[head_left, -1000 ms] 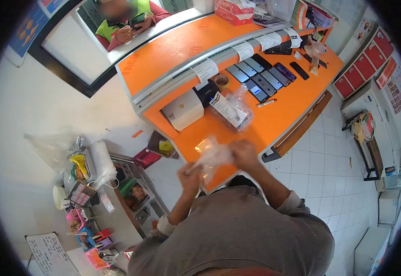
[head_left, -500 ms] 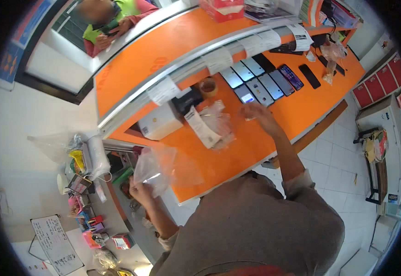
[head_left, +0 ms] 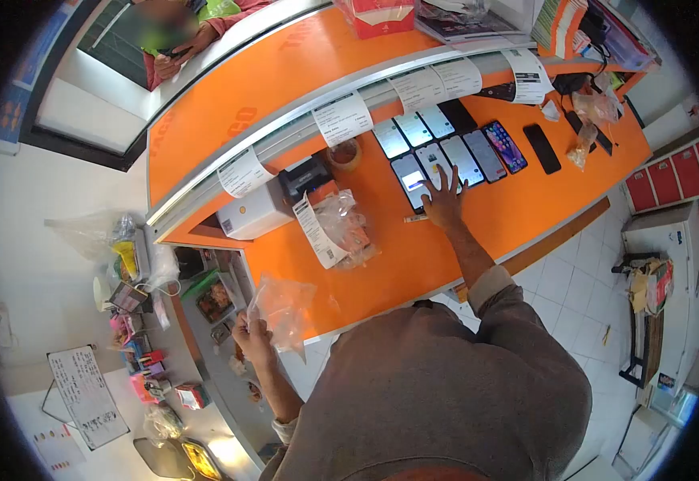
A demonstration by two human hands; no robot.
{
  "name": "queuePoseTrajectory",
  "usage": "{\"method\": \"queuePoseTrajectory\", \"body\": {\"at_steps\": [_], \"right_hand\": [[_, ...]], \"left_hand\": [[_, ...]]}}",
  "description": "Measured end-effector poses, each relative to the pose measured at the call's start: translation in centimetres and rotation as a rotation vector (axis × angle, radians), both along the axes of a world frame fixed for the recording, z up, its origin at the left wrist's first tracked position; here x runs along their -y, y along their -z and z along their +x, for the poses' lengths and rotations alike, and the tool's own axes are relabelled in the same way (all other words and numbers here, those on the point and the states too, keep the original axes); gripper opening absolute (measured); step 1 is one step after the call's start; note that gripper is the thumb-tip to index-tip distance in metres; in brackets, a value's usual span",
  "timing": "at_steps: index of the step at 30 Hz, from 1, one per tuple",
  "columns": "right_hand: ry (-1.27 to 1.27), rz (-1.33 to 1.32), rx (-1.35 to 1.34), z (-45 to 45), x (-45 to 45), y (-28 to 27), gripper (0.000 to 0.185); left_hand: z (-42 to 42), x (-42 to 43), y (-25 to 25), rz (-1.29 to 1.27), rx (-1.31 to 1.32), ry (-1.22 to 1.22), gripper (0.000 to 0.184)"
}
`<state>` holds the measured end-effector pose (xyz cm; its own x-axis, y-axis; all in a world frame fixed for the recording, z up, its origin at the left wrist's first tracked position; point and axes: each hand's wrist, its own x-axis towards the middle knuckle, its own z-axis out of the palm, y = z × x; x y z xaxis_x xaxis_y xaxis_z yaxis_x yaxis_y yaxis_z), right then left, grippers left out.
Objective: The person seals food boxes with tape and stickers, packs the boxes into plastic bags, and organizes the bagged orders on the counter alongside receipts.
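Note:
My left hand, at the counter's near left edge, is closed on a clear plastic bag that hangs crumpled over the orange surface. My right hand is open, its fingers spread over the near row of phones. Its fingertips reach a phone with a lit screen; whether they press on it, I cannot tell. Left of them lies another lit phone. A small pale strip is by the wrist side of that hand. More phones lie in two rows, with a dark phone apart on the right.
Left on the orange counter are a paper slip with crumpled plastic, a tape roll and a white box. Printed receipts hang from the raised ledge. Across the counter, a person in a bright vest holds something dark.
My right hand has moved left and opened over the phones. The bag in my left hand has drawn in and hangs lower. The whole view has shifted slightly.

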<state>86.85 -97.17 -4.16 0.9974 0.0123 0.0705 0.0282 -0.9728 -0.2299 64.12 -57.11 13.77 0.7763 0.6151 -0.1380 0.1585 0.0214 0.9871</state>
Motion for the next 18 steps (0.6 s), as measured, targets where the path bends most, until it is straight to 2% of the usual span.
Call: {"method": "queuePoseTrajectory", "body": {"at_steps": [2,4,5,6,7,8,9,10,11,13,15,18], "right_hand": [[-0.001,0.102,0.084,-0.1,-0.3,-0.8,0.036],[-0.027,0.188,0.277,-0.7,-1.9,-5.5,0.033],[-0.093,0.466,0.283,-1.5,-2.8,-5.9,0.027],[-0.18,0.75,0.286,-2.3,-4.1,-6.2,0.027],[-0.497,0.771,0.323,-3.5,-5.5,-9.0,0.026],[-0.792,1.018,0.12,-5.1,-7.7,-11.8,0.027],[-0.853,0.971,0.275,-7.0,-10.7,-15.1,0.03],[-0.772,0.991,0.201,-9.4,-14.1,-17.9,0.028],[-0.73,1.052,0.112,-10.5,-16.0,-18.3,0.026],[-0.68,1.222,-0.071,-11.8,-19.6,-17.0,0.022],[-0.572,1.374,-0.264,-11.4,-20.8,-15.7,0.017],[-0.254,1.523,-0.541,-9.7,-21.4,-15.8,0.01]], "left_hand": [[-0.6,-0.6,0.7,0.067,-0.003,0.079,0.029],[-0.7,0.6,2.1,0.144,0.01,-0.173,0.025],[-0.4,0.9,2.6,0.182,0.032,-0.311,0.026],[-0.9,0.6,2.9,0.122,0.019,-0.209,0.031],[-0.5,2.0,1.9,0.07,0.047,-0.197,0.036],[-0.1,3.4,1.0,0.018,0.073,-0.186,0.042],[0.4,4.8,0.0,-0.034,0.099,-0.175,0.047],[0.0,4.7,2.6,0.046,0.174,-0.049,0.041],[-0.2,4.5,5.2,0.118,0.257,0.075,0.036],[-1.0,5.5,4.9,-0.291,0.22,0.175,0.029],[-1.6,7.6,3.0,-0.239,0.096,0.179,0.029],[-3.2,5.2,2.5,-0.066,0.062,0.422,0.034]]}}
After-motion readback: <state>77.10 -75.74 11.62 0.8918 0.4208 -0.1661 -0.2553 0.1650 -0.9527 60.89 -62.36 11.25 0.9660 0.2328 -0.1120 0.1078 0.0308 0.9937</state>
